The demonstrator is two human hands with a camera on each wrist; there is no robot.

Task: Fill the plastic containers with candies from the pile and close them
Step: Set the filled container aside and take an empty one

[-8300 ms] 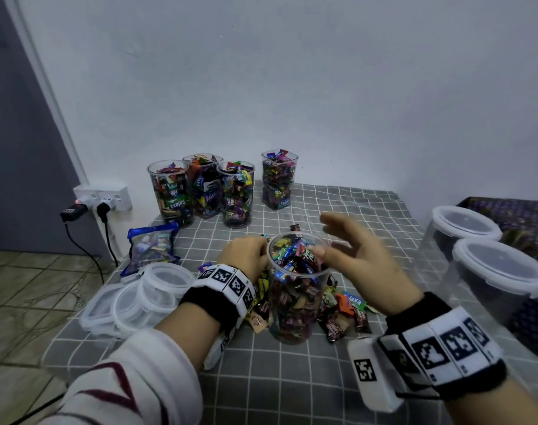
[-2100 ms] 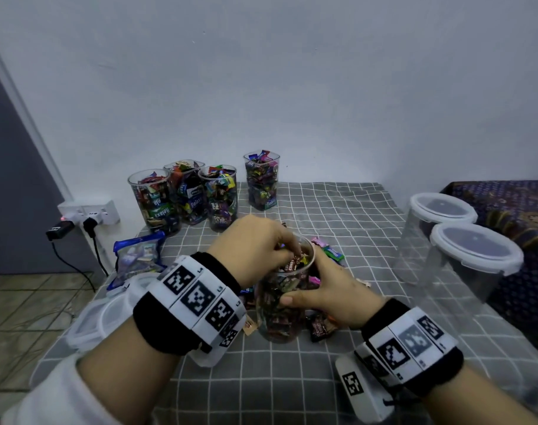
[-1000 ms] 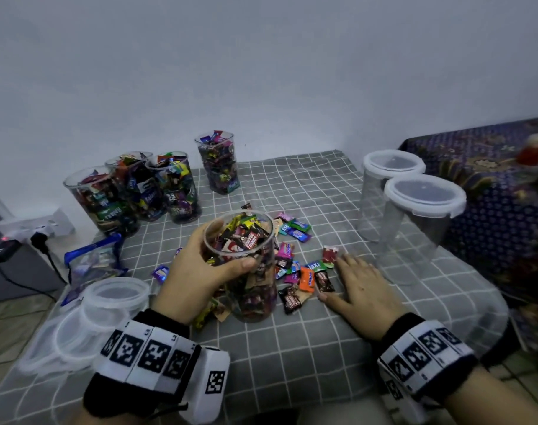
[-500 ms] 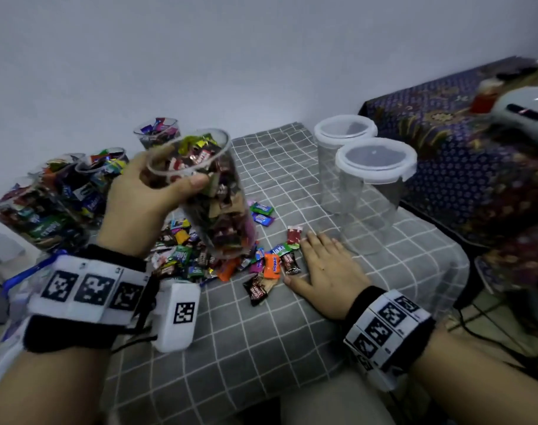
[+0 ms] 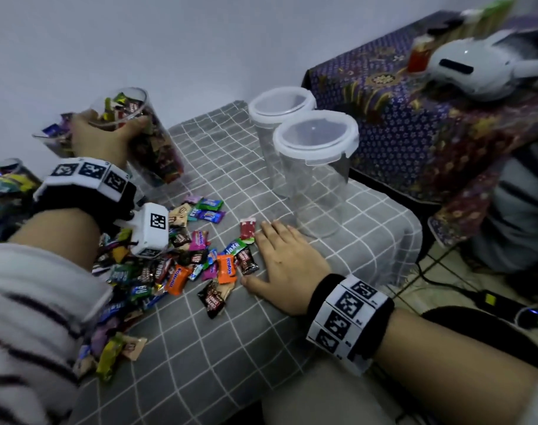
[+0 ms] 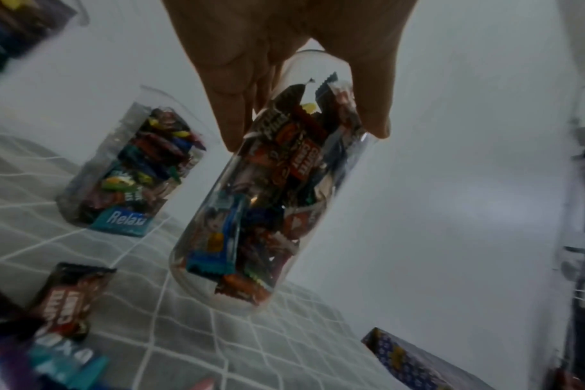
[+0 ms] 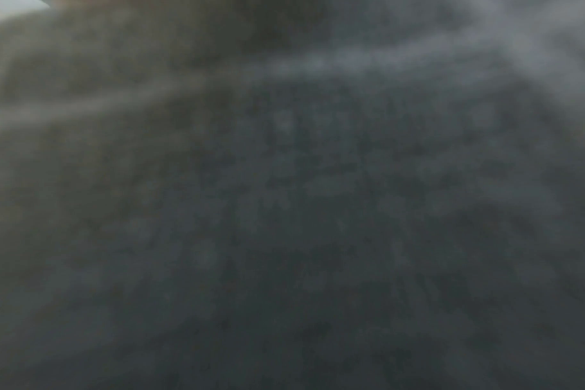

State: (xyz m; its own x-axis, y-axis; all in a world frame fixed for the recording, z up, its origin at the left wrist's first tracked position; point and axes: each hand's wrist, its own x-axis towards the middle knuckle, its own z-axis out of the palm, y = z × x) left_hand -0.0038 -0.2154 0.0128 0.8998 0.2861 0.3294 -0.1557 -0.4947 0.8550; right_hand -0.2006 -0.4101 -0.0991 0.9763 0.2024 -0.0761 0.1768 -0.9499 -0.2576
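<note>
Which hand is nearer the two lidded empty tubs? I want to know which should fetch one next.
Right. The right hand lies flat on the cloth just in front of the nearer empty tub; the left hand holds the filled tub across the candy pile.

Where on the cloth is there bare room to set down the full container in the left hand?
Bare cloth lies behind the candy pile, between the held container and the two lidded empty containers, and along the near edge in front of the right hand. The left side is crowded with candies and filled containers.
</note>
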